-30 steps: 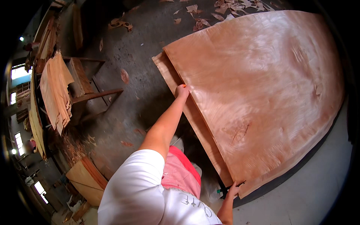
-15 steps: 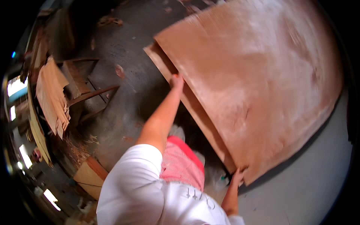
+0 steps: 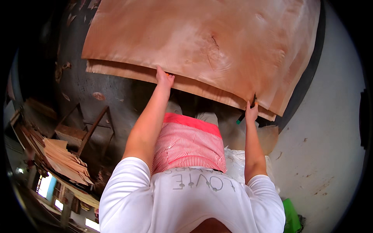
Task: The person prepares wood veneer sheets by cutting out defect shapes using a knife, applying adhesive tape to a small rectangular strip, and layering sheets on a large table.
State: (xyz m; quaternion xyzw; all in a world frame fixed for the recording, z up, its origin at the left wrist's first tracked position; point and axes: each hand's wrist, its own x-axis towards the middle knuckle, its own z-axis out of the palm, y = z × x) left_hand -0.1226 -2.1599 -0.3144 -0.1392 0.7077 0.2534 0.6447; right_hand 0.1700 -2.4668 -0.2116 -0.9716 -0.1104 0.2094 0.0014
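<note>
A large reddish-brown wood veneer sheet [image 3: 186, 42] spreads in front of me, slightly raised above a lower sheet or stack [image 3: 210, 90] along the near edge. My left hand [image 3: 165, 77] is closed on that near edge, thumb on top. A small orange bit shows at its fingers; I cannot make out what it is. Near the right end of the same edge, my right hand [image 3: 251, 111] is closed around a thin dark tool [image 3: 253, 100] with a green end. The tool's dark tip rests against or just over the sheet; its exact kind is unclear.
A wooden frame stand [image 3: 93, 130] is at the left, beside a pile of veneer pieces [image 3: 66, 159]. Veneer scraps [image 3: 99, 96] lie on the dark floor. A pale wall or panel [image 3: 330, 116] borders the right side. White plastic [image 3: 236, 163] and green cloth or plastic [image 3: 291, 215] sit near my right arm.
My view has turned, so the sheet's near edge now runs across in front of me rather than steeply downward. Both hands stay at that edge, and the dark tool now shows more clearly.
</note>
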